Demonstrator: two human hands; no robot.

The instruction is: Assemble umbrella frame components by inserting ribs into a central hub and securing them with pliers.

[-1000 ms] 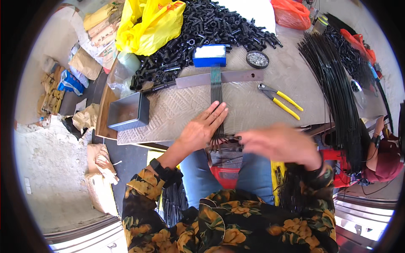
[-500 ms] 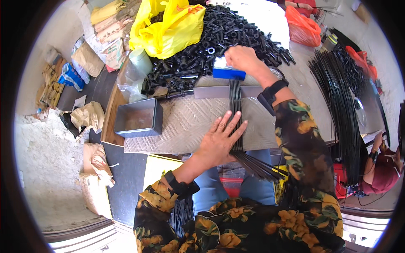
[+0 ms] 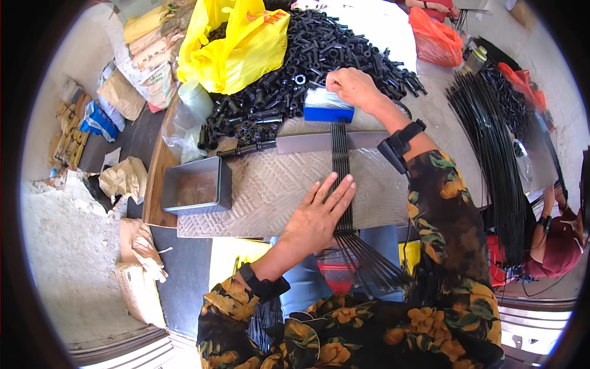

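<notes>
A row of thin black rods (image 3: 340, 161) lies side by side across a flat grey metal bar (image 3: 304, 142) on the table. My left hand (image 3: 321, 215) rests flat over the rods, its fingers stretched out. Their near ends fan out past the table edge, over my lap. At the rods' far end sits a blue block (image 3: 329, 114) with a pale, shiny top. My right hand (image 3: 355, 88) is closed at the far side of this block; whatever its curled fingers hold is hidden.
Behind the block spreads a heap of black tubular parts (image 3: 319, 49). A yellow plastic bag (image 3: 246, 52) stands at its left. The grey tray (image 3: 196, 186) sits left of my left hand. Long black rods (image 3: 485, 147) lie to the right, near another person (image 3: 556, 246).
The blue block shows more of its near face, and the rods' near ends hang lower and spread wider. The whole view has shifted slightly. My left hand stays flat on the rods.
</notes>
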